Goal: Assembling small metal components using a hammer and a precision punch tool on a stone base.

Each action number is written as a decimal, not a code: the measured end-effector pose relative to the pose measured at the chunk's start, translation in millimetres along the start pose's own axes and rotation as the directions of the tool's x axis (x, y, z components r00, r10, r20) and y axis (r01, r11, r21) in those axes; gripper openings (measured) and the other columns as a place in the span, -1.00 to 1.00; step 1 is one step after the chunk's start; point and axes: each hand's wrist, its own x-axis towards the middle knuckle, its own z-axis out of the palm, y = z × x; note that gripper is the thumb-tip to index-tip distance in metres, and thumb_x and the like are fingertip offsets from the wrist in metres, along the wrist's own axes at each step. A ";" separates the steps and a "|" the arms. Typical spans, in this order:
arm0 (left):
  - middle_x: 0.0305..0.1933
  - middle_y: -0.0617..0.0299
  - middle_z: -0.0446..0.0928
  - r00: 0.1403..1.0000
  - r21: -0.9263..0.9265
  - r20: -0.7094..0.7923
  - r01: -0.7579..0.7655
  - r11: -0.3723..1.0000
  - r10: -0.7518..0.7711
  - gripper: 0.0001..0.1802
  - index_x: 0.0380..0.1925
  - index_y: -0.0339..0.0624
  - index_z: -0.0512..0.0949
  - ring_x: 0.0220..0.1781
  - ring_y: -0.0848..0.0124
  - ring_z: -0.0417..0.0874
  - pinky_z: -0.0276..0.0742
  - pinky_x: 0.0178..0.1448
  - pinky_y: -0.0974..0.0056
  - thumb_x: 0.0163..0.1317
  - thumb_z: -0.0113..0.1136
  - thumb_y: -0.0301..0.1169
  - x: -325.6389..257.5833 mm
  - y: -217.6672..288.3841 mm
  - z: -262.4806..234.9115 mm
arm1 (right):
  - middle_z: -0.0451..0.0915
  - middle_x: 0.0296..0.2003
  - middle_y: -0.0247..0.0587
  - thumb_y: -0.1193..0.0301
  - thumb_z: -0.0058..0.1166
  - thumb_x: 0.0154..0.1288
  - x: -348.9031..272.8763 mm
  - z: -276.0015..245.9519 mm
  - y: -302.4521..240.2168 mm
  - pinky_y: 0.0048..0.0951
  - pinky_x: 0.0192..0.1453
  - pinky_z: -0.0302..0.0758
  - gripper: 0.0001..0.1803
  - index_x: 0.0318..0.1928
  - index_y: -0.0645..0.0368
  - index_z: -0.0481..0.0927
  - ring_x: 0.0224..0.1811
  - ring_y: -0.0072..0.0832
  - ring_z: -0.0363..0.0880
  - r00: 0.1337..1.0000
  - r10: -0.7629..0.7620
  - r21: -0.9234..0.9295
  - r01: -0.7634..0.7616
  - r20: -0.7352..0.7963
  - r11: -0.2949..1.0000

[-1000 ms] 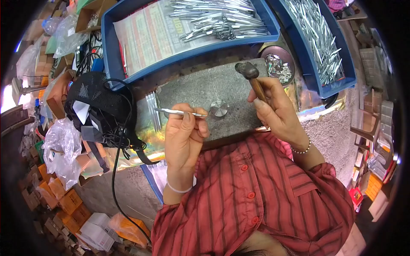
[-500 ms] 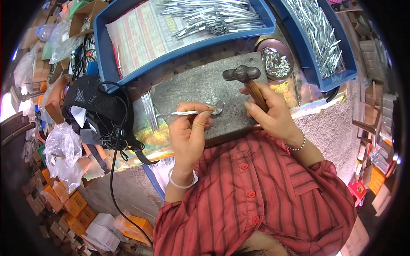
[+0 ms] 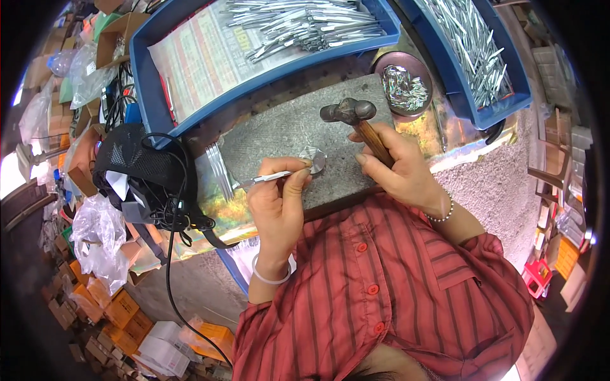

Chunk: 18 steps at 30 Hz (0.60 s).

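My left hand point(image 3: 278, 202) pinches a thin metal piece point(image 3: 270, 178) and holds its tip against a small round metal block point(image 3: 315, 159) on the grey stone slab point(image 3: 279, 130). My right hand point(image 3: 400, 166) grips the wooden handle of a hammer point(image 3: 357, 120), whose dark steel head hangs above the slab, just right of the block. A few similar metal pieces point(image 3: 219, 170) lie at the slab's left edge.
A blue tray point(image 3: 152, 76) lined with newspaper holds several shiny metal pieces at the back; a second blue tray point(image 3: 508, 101) sits at the right. A round dish point(image 3: 406, 89) of small parts stands between them. A black mesh bag point(image 3: 136, 168) with cables lies left.
The hammer head has swung left and down toward the round block. My left hand has shifted the metal piece slightly right, onto the block.
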 end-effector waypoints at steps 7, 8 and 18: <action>-0.27 0.15 0.52 0.993 0.201 0.044 -0.120 0.972 0.113 -0.92 -0.29 -0.32 0.43 -0.35 0.49 0.55 0.46 -0.23 0.46 0.20 0.04 -0.63 0.7 0.9 0.8 | 0.37 -0.57 -0.45 0.50 0.04 0.15 -0.4 -0.5 0.8 -0.64 -0.48 0.21 -0.69 -0.06 0.26 0.46 -0.56 -0.75 0.27 0.999 -0.036 -0.015 0.036 -0.020 0.999; -0.28 0.14 0.52 0.984 0.305 0.059 -0.179 0.935 0.169 -0.89 -0.28 -0.32 0.44 -0.37 0.45 0.57 0.47 -0.26 0.45 0.17 0.06 -0.64 0.7 0.4 1.1 | 0.38 -0.56 -0.44 0.50 0.04 0.15 -0.5 -1.1 0.7 -0.64 -0.47 0.23 -0.70 -0.07 0.26 0.47 -0.55 -0.75 0.29 0.999 -0.038 -0.026 0.038 -0.016 0.999; -0.41 0.10 0.50 0.881 0.596 0.201 -0.456 0.661 0.428 -0.71 -0.35 -0.20 0.48 -0.48 0.18 0.56 0.45 -0.45 0.20 -0.16 0.03 -0.69 -2.4 11.1 8.0 | 0.44 -0.57 -0.42 0.51 0.16 0.08 7.6 -3.4 -56.3 -0.59 -0.54 0.28 -0.75 -0.19 0.27 0.54 -0.59 -0.69 0.39 0.916 -0.331 0.128 0.309 0.226 0.942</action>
